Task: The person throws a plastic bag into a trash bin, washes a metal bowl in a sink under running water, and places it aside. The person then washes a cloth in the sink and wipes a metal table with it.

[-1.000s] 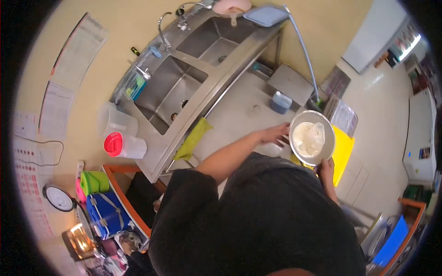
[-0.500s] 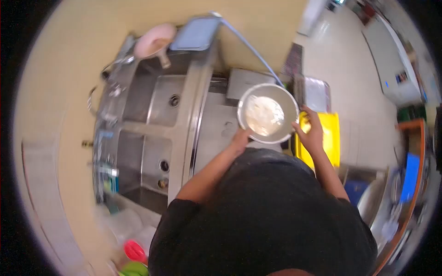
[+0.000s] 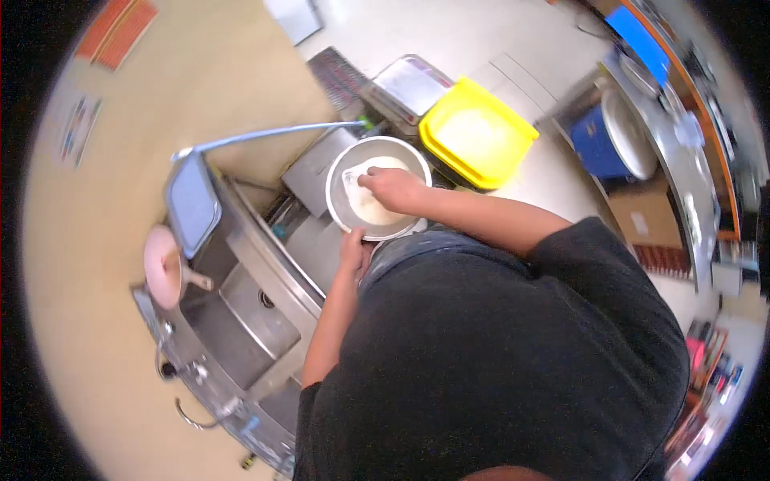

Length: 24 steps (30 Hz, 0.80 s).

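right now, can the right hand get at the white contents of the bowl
Yes, seemingly: the right hand reaches into the uncovered bowl, fingers at the white contents, while the left hand holds the rim, out of the way.

Round silvery metal bowl (image 3: 346, 216) here, mouth up, pale rim catching light! Inside, creamy-white contents (image 3: 366, 208) cover the bottom, partly hidden, with a whiter, blurred patch towards the bowl's left edge.
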Available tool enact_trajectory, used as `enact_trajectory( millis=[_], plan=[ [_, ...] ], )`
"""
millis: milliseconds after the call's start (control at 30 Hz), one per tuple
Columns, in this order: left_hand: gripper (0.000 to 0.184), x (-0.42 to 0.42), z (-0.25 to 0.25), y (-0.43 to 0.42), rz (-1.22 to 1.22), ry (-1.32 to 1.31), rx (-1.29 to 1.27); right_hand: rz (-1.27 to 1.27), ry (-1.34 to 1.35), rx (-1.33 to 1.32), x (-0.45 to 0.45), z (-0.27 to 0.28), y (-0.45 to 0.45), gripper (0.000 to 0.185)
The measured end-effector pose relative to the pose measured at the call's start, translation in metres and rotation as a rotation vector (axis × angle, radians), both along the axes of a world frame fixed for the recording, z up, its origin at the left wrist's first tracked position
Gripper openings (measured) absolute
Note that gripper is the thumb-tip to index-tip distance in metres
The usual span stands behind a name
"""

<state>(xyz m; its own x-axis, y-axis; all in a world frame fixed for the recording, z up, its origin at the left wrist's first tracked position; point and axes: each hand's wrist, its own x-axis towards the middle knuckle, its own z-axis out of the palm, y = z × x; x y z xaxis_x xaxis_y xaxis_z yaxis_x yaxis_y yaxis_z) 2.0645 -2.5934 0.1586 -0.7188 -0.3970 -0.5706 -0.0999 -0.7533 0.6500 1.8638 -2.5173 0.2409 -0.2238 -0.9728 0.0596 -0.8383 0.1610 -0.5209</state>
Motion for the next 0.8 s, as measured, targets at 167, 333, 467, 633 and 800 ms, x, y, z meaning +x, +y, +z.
enact_trajectory(
  millis=[167,333,467,633,800],
  plan=[
    [0.052,-0.019,-0.033,-0.005,-0.113,-0.014,0.008,-0.165,-0.186,-0.180,-0.015,-0.012,0.019,0.016],
    [0.059,-0.064,-0.072,-0.007,-0.222,0.060,0.048,-0.267,-0.320,-0.320,-0.053,0.028,0.045,0.010],
    [0.057,-0.122,-0.050,-0.002,-0.223,0.080,0.036,-0.334,-0.342,-0.285,-0.094,0.036,0.065,0.010],
    [0.060,-0.185,-0.062,-0.004,-0.194,0.073,0.009,-0.434,-0.395,-0.338,-0.162,0.057,0.088,0.011],
    [0.061,-0.232,-0.082,-0.010,-0.108,0.072,0.033,-0.494,-0.402,-0.254,-0.248,0.061,0.112,0.007]
  ],
)
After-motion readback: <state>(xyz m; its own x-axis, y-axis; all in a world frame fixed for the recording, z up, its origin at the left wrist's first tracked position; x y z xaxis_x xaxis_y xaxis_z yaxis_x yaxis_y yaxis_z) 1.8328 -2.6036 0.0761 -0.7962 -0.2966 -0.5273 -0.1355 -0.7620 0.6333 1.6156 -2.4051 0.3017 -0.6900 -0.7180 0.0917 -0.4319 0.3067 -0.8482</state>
